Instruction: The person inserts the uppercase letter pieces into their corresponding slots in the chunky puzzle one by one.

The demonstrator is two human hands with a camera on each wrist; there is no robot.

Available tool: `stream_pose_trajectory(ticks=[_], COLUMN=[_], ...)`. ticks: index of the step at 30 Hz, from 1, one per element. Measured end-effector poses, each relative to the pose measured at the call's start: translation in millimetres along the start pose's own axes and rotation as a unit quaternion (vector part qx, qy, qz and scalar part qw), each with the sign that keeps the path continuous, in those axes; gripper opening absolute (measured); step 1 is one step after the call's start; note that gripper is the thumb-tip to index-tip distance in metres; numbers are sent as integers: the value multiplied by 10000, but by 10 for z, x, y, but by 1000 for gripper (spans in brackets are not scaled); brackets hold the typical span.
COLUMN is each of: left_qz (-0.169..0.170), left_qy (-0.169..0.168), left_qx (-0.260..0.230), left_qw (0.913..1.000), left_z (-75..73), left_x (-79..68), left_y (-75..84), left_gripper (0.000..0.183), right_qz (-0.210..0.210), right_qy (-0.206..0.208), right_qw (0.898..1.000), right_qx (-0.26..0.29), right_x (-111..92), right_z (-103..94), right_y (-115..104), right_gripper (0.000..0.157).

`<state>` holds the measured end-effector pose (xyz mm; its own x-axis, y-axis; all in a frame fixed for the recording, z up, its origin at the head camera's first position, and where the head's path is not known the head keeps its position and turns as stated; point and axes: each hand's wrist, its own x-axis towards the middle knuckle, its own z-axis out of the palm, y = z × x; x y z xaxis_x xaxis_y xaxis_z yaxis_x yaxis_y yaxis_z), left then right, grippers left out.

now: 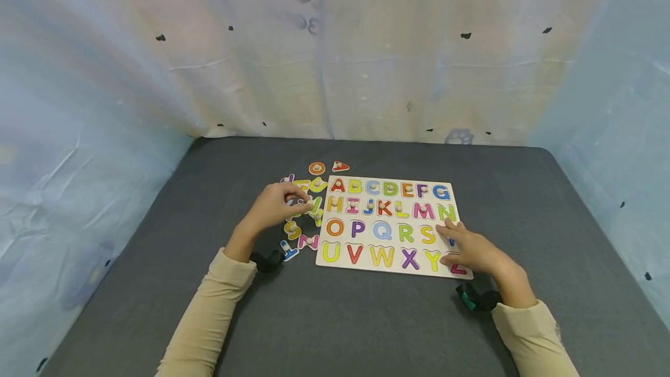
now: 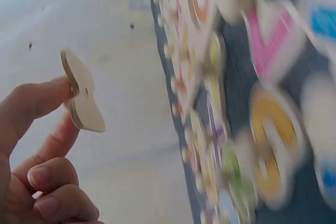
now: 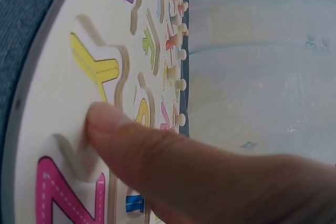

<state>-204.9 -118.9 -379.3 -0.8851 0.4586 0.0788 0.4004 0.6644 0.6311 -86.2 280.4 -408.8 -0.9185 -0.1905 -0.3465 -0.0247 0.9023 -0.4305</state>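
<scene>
My left hand [image 1: 272, 205] pinches a wooden letter piece [image 2: 86, 98] between thumb and fingertip, just left of the alphabet puzzle board [image 1: 342, 258]. In the left wrist view the piece shows its plain back, so I cannot tell which letter it is. Loose letter pieces lie under and around this hand, among them a yellow S [image 1: 292, 229], a pink N [image 1: 309, 242] and a blue T [image 1: 289, 251]. On the board's right side rests my right hand [image 1: 473, 249], fingers extended, partly covering the T and Z. Its thumb [image 3: 121, 135] touches the board near the printed yellow Y [image 3: 94, 66].
Beyond the board's upper left corner lie an orange O piece [image 1: 316, 168] and a red triangular-looking piece [image 1: 341, 166]. Knobbed pieces sit in the board's upper rows. Dark grey cloth [image 1: 366, 330] covers the table, with pale patterned sheets [image 1: 366, 74] behind and at both sides.
</scene>
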Motion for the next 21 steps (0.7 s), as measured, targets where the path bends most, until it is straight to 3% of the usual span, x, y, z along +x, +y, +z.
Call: stream_pose_trajectory(ticks=[8,21], left_qz=[421,325], left_qy=[-175,-181], left_qx=[94,-154], left_qw=[9989,9992], left_z=[282,658], left_x=[215,438], left_y=[309,661], left_gripper=[14,16], right_qz=[254,348], right_qy=[-71,-119], right_qw=[9996,9993], right_qx=[-22,-35], right_x=[34,29], right_z=[12,-3], right_y=[-61,-82], right_gripper=[83,80])
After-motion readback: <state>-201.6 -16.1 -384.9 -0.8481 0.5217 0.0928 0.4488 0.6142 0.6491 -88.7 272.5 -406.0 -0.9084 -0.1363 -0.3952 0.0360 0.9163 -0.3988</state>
